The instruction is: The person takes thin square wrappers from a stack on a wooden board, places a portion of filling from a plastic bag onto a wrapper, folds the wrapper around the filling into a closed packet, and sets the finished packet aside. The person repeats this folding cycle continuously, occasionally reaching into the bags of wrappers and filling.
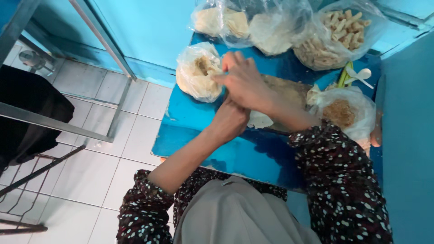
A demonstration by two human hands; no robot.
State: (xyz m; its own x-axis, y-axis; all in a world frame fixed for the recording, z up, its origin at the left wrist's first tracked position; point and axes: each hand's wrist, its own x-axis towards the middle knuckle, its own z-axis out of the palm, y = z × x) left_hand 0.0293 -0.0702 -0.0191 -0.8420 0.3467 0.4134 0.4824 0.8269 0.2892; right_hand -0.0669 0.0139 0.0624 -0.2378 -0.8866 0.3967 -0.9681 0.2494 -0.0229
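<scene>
From the head camera, the right hand (pixel 246 83) reaches across the blue tabletop (pixel 190 117) with fingers pinched together at the open mouth of a small clear bag of pale crumbly food (pixel 196 74); what it grips, if anything, cannot be told; the left hand (pixel 230 121) lies under the right wrist, half curled, its hold hidden. The bag looks light, soft and slippery, its thin film easily torn; best taken by the gathered rim; other filled bags (pixel 316 40) sit behind.

Bright even daylight, glare on the blue tabletop (pixel 190 113), soft shadows, slight blur, wide-angle edge distortion
</scene>
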